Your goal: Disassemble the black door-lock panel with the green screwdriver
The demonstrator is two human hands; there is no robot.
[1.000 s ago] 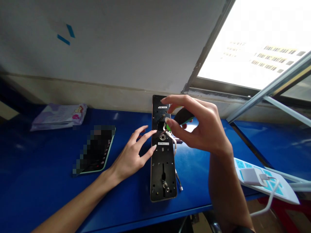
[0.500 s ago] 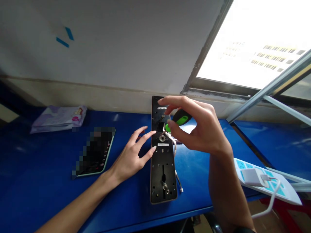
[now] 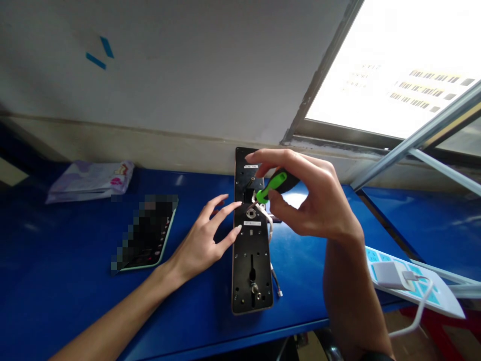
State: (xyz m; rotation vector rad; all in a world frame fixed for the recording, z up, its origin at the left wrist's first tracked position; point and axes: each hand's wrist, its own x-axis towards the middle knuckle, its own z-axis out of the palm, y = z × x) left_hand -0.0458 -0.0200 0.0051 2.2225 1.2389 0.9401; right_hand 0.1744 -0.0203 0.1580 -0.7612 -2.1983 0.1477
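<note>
A long black metal plate (image 3: 259,245), part of what looks like a door-lock housing, lies lengthwise on the blue table. It has screw holes, white labels, a square socket in a round ring and a slot near its close end. My right hand (image 3: 311,195) grips a green and black screwdriver (image 3: 276,184), its shaft slanting down to the left with the tip near the ring. Fingers spread, my left hand (image 3: 208,235) rests its fingertips on the plate's left edge. White wires (image 3: 269,223) come out by the plate's right side, and a dark cable (image 3: 277,281) ends in a small connector.
A phone (image 3: 150,235) lies on the blue table (image 3: 67,281) left of my left hand. Behind it is a folded purple-white packet (image 3: 92,183). A power strip (image 3: 443,301) with a plugged-in charger (image 3: 391,275) sits at the right, near a metal frame (image 3: 409,145). The wall stands behind.
My right thumb has shifted slightly right on the screwdriver, showing more of its green handle. My left hand keeps its place on the plate. The view has moved very slightly.
</note>
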